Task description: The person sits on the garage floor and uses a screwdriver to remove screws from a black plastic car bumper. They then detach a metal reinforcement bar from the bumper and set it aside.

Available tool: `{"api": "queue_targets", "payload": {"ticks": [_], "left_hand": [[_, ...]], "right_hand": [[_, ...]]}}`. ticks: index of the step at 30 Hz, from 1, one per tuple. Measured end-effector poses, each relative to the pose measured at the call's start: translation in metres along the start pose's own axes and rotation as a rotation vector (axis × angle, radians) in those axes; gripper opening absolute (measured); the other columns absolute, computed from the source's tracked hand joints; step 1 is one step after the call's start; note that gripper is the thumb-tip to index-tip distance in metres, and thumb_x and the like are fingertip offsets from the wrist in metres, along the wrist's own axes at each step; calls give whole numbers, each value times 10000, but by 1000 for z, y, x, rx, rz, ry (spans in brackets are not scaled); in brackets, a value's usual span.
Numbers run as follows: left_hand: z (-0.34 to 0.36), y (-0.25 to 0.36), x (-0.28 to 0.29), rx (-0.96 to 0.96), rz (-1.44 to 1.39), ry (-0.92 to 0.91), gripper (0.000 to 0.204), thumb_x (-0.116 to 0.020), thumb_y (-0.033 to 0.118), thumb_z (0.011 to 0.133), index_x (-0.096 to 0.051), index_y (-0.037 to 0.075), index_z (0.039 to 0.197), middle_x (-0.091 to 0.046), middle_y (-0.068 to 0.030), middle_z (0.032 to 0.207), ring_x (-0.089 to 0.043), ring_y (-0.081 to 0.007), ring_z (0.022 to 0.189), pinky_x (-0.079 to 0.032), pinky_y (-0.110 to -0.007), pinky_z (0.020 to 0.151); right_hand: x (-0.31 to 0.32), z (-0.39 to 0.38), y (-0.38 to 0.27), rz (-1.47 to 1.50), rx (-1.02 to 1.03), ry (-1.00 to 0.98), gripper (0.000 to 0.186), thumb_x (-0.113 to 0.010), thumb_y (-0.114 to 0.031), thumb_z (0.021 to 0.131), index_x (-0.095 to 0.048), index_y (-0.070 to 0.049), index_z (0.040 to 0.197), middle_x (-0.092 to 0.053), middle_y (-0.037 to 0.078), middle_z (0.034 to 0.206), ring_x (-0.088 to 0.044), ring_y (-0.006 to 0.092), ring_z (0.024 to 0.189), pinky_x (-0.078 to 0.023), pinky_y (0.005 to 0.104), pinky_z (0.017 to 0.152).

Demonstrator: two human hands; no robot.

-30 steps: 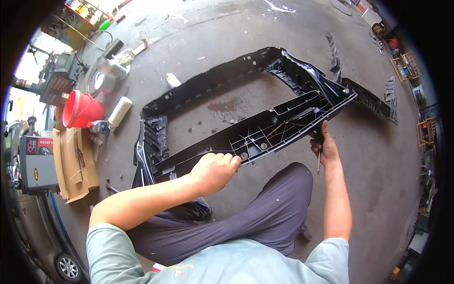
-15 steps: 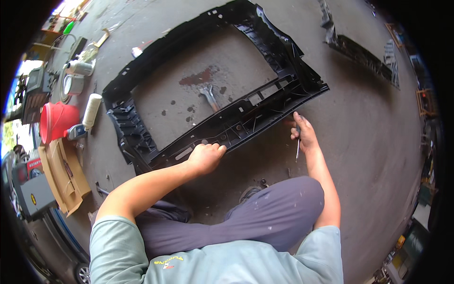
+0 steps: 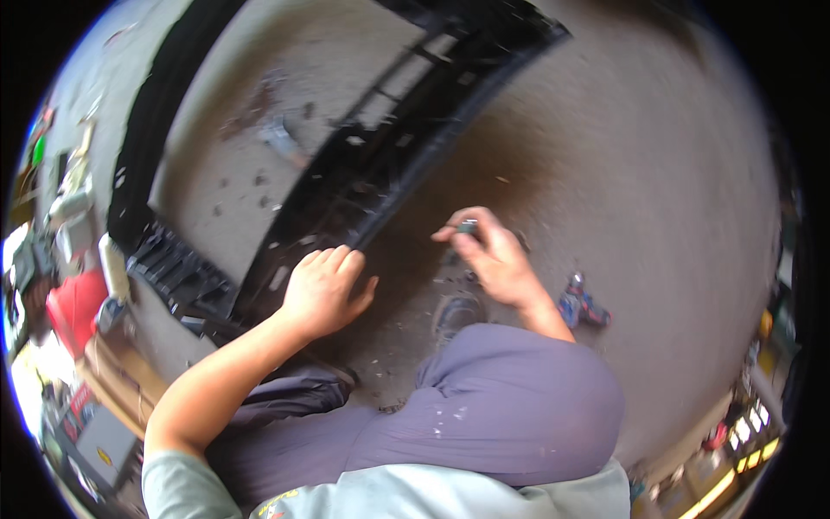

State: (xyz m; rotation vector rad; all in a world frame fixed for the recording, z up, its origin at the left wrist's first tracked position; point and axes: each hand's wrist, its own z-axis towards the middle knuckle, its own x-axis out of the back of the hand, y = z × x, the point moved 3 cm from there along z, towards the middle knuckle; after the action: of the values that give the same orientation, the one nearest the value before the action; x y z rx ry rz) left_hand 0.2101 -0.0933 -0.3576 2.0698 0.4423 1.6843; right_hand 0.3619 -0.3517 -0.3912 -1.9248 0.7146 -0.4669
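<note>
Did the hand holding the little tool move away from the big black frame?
Yes. The right hand was tucked against the black plastic frame's near edge earlier; now it is over bare concrete floor, apart from the frame and nearer the person's knee, pinching a small blurred tool.

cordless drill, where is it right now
In the head view the cordless drill lies on the concrete floor at the person's right, just past the right hand and beside the raised knee.

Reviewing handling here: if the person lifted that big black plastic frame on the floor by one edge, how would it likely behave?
The black plastic frame is long, open and thin-ribbed, so it would probably flex and sag. It looks light for its size, mostly gaps. The left hand rests at its near edge; pushed, it would likely slide on the concrete floor.
</note>
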Motion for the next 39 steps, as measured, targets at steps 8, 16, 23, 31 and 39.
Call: {"api": "queue_targets", "payload": {"ticks": [8, 16, 23, 31, 39], "left_hand": [[14, 65, -27, 365, -780, -359, 365, -764, 186, 1080, -634, 3, 1367, -743, -250, 1046, -738, -409, 957, -582, -434, 894], [16, 50, -12, 395, -728, -552, 364, -681, 380, 1152, -659, 17, 1138, -644, -199, 794, -633, -308, 710, -524, -428, 727], [12, 46, -34, 326, -654, -449, 300, -653, 307, 1163, -586, 15, 1142, -588, -204, 864, -602, -351, 804, -510, -465, 786], [19, 40, -20, 382, -610, -392, 523, -597, 517, 1167, -606, 7, 1052, -650, -240, 861, -652, -438, 804, -507, -519, 751], [19, 41, -20, 377, -674, -439, 557, -602, 536, 1164, -632, 7, 994, -616, -191, 782, -581, -326, 713, -486, -471, 698]], "right_hand": [[-21, -25, 1, 736, -51, -278, 487, -910, -214, 989, -671, -53, 1382, -747, 151, 1462, -719, 218, 1285, -552, 415, 1175], [57, -106, 125, -810, -161, 154, 363, -868, -213, 938, -724, -57, 1232, -749, 154, 1105, -741, 382, 1093, -598, 468, 955], [4, -81, 141, -865, -173, 37, 262, -698, -66, 936, -698, -41, 1196, -711, 201, 1138, -716, 427, 1061, -590, 536, 917], [-10, -40, 57, 539, -233, -149, 392, -531, -398, 1115, -732, -70, 1187, -693, 11, 989, -539, 105, 909, -434, 263, 823], [-19, -33, 45, 562, -134, -219, 452, -652, -463, 1168, -741, -26, 1092, -639, 10, 938, -573, 132, 903, -481, 315, 866]]}}
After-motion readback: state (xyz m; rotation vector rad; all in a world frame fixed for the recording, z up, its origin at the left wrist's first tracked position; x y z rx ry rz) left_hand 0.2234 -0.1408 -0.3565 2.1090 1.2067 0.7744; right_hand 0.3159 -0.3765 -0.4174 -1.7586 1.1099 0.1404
